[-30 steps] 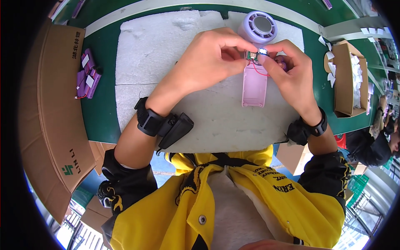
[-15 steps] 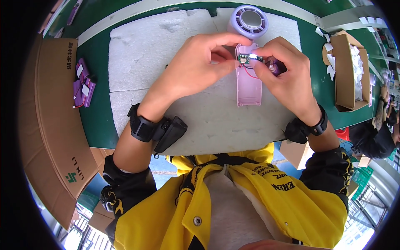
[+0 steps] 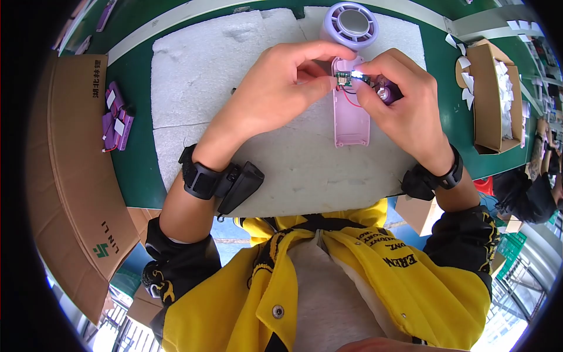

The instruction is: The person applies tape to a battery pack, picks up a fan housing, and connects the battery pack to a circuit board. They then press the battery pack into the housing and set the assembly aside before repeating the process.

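Observation:
A handheld fan with a round lilac head point(image 3: 355, 23) lies with its handle toward me. Its pink handle shell point(image 3: 352, 126) is open. My left hand point(image 3: 287, 88) grips the fan near its neck, index fingertip at the top of the shell and thumb at the left end of a small green circuit board point(image 3: 343, 80). My right hand point(image 3: 404, 97) pinches the board's right part between thumb and index finger, beside a bright white light. A purple cylindrical battery point(image 3: 387, 92) sits within the right hand, partly hidden by its fingers. Red and dark wires run below the board.
A white foam sheet point(image 3: 199, 76) covers much of the green table point(image 3: 138, 170). Purple battery packs point(image 3: 119, 124) lie at left beside a large cardboard box point(image 3: 76, 176). At right stands a carton point(image 3: 489, 105) of white paper pieces. Another person point(image 3: 528, 190) is at far right.
The fan has shifted slightly away from me, with both hands staying on it. The light on the board looks larger and brighter.

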`<state>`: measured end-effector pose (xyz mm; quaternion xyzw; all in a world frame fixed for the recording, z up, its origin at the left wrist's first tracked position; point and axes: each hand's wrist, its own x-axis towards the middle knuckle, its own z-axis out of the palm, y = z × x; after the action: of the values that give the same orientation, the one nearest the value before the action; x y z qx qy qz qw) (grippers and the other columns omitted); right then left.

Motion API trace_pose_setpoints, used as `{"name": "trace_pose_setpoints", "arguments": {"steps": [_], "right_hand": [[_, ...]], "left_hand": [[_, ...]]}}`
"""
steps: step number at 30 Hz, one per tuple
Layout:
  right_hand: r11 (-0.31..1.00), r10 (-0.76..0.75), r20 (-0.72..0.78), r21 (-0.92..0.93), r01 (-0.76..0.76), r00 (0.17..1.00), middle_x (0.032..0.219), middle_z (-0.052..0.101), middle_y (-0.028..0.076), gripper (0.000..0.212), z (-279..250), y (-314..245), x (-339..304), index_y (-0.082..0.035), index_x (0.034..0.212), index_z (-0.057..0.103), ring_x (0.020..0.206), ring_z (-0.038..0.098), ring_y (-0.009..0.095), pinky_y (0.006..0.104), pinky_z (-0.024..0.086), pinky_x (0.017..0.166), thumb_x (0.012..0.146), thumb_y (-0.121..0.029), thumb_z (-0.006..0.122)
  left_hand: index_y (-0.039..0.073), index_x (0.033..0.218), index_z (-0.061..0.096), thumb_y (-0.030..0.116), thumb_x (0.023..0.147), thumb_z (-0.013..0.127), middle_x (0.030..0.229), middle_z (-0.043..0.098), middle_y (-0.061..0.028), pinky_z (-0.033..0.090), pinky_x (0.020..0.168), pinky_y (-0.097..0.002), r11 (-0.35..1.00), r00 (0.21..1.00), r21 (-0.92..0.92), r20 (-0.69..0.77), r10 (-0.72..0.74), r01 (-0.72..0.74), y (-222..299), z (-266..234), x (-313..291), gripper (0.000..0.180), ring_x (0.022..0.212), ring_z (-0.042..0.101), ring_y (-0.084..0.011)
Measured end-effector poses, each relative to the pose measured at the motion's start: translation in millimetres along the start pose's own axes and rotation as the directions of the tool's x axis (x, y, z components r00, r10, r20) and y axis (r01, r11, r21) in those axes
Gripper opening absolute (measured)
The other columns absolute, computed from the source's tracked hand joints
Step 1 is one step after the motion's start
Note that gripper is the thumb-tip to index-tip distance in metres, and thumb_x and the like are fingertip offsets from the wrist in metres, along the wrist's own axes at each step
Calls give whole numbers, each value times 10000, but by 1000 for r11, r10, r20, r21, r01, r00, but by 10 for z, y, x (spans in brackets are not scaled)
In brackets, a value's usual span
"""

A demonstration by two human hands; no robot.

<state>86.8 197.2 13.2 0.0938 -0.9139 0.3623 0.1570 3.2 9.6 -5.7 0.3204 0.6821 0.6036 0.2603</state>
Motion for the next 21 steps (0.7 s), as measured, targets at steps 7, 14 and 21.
{"name": "trace_pose_setpoints", "arguments": {"steps": [7,14,21], "right_hand": [[1000,-22,16,0,22,1000,781,587,65,151,-13,11,3,9,881,625,575,514,121,237,418,535,746,4,693],[1000,-22,24,0,22,999,803,605,77,156,-19,21,-6,13,898,639,607,558,138,238,441,559,754,7,700],[998,-56,-14,-20,56,998,788,603,56,139,-18,45,27,10,897,628,617,548,102,227,433,553,779,2,702]], "left_hand": [[43,1169,636,-17,846,585,940,680,-80,522,766,-274,999,999,5,0,-32,32,18,-2,-6,333,810,654,-142],[50,1156,646,-15,840,587,904,682,-74,521,748,-272,1000,999,3,-23,-26,26,10,23,5,328,794,657,-136],[87,1090,707,-1,824,588,782,672,-76,511,679,-267,1000,994,0,-105,-29,29,-12,48,25,304,693,622,-107]]}}
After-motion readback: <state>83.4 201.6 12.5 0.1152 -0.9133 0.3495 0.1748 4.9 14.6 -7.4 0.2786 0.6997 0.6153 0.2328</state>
